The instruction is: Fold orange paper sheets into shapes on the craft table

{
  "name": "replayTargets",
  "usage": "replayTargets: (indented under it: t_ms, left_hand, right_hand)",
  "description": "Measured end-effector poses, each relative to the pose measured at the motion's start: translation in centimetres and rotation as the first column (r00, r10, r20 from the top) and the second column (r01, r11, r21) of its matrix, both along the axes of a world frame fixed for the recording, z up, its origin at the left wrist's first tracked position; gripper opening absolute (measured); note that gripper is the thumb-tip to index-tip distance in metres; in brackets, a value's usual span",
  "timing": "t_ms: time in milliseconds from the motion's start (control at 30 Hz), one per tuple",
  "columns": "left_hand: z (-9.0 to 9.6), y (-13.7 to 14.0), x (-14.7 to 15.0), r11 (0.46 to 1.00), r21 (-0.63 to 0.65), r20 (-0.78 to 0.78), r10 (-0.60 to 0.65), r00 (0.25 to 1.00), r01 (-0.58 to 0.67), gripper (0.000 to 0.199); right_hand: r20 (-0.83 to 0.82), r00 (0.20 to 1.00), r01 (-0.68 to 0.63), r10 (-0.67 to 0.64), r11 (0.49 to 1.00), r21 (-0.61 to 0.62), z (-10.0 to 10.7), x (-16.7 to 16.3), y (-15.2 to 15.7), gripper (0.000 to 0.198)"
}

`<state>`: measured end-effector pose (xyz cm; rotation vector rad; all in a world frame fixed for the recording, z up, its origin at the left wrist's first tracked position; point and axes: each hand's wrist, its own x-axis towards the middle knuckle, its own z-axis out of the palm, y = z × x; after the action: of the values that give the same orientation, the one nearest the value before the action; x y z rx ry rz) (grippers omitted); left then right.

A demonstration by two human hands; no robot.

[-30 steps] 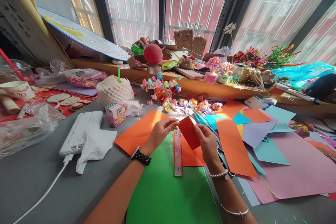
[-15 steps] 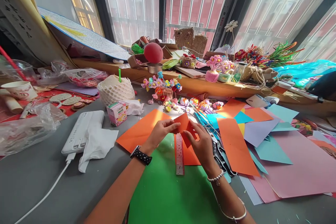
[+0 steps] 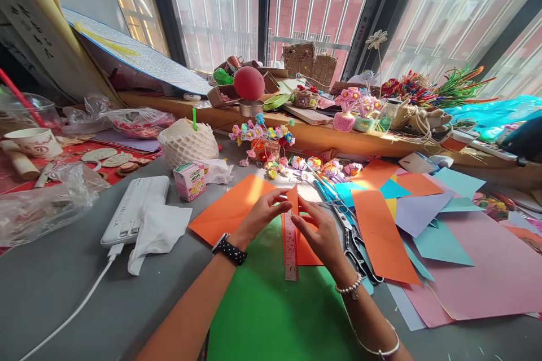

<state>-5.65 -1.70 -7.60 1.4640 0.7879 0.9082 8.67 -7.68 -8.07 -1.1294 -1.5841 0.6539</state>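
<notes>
Small orange paper (image 3: 292, 198): up between the two hands, above the far end of the ruler, seen as a narrow upright strip.
Bench (image 3: 68, 293): grey, carrying the papers and tools, with craft clutter towards the window.
Green sheet (image 3: 271, 316): spread in front of the person, under both forearms.
Pink sheet (image 3: 499, 271): on the right, part of a loose pile of coloured papers.
Large orange sheet (image 3: 232, 203): flat on the bench, left of the hands.
Left hand (image 3: 265, 213): grip clamped on the small orange paper, thumb and fingers meeting at its left side.
Right hand (image 3: 320, 231): fingertips close about its right side, thumb lower; whether this grip pinches or merely steadies, I cannot tell.
Scissors (image 3: 345, 222): lying just right of the right hand, black-handled, not in use.
Ruler (image 3: 291, 254): pink-edged, lying lengthwise below the fingers, untouched as far as shows.
Fold: a second ago the paper faced the camera as a broad tilted shape; now it is slim, so it has probably been bent over or turned edge-on. My reading is that folding is under way; no finished crease can be made out.
</notes>
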Motion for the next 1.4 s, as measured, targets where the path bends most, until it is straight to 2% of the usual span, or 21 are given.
replayTargets:
  t_ms: [300,433,633,733,833,933,1033,1133,1267,1333,1400]
  left_hand:
    - [0.5,-0.4,0.1,0.997,0.044,0.017,-0.068,0.998,0.067,0.055]
    - [0.8,-0.5,0.2,0.998,0.029,0.015,-0.058,0.998,0.057,0.051]
    - [1.0,-0.4,0.0,0.991,0.001,0.069,-0.134,0.989,0.134,0.041]
    - [0.9,-0.4,-0.1,0.989,-0.038,0.075,-0.138,0.988,0.141,0.034]
    - [0.9,-0.6,0.0,0.988,-0.059,0.091,-0.134,0.987,0.14,0.028]
    - [1.3,-0.8,0.3,0.995,0.003,0.043,-0.098,0.994,0.098,0.031]
    - [1.7,-1.1,0.6,0.99,0.139,-0.099,-0.016,0.995,0.03,0.032]
    - [2.2,-1.4,0.9,0.942,0.336,-0.209,0.089,0.974,-0.014,0.028]
    - [3.0,-2.2,1.4,0.797,0.599,-0.316,0.33,0.89,-0.083,0.024]
    - [3.4,-2.6,1.6,0.722,0.686,-0.346,0.436,0.831,-0.094,0.023]
    - [3.7,-3.0,1.9,0.676,0.734,-0.362,0.481,0.799,-0.074,0.02]
  right_hand:
    - [0.029,1.0,-0.001,0.001,1.0,0.0,-0.2,0.1,0.1,0.044]
    - [0.03,1.0,0.007,-0.007,1.0,-0.006,-0.3,0.1,0.1,0.044]
    - [0.007,1.0,-0.027,0.028,0.999,-0.024,0.2,0.1,-0.1,0.037]
    - [0.047,0.999,0.028,-0.027,0.999,-0.024,0.5,0.2,-0.3,0.031]
    - [0.069,0.989,0.135,-0.134,0.991,-0.013,0.3,0.5,-0.3,0.036]
    - [0.019,0.983,0.185,-0.185,0.983,-0.006,0.1,0.9,-0.1,0.031]
    - [-0.027,0.976,0.218,-0.218,0.976,-0.006,0.1,1.1,0.1,0.026]
    - [-0.066,0.97,0.235,-0.235,0.972,-0.01,0.2,1.4,0.1,0.027]
    - [-0.096,0.954,0.286,-0.285,0.958,-0.001,0.5,1.5,0.0,0.025]
    - [-0.09,0.95,0.304,-0.3,0.952,0.029,0.8,1.6,-0.2,0.023]
    - [-0.075,0.949,0.31,-0.305,0.949,0.062,1.2,1.6,-0.4,0.022]
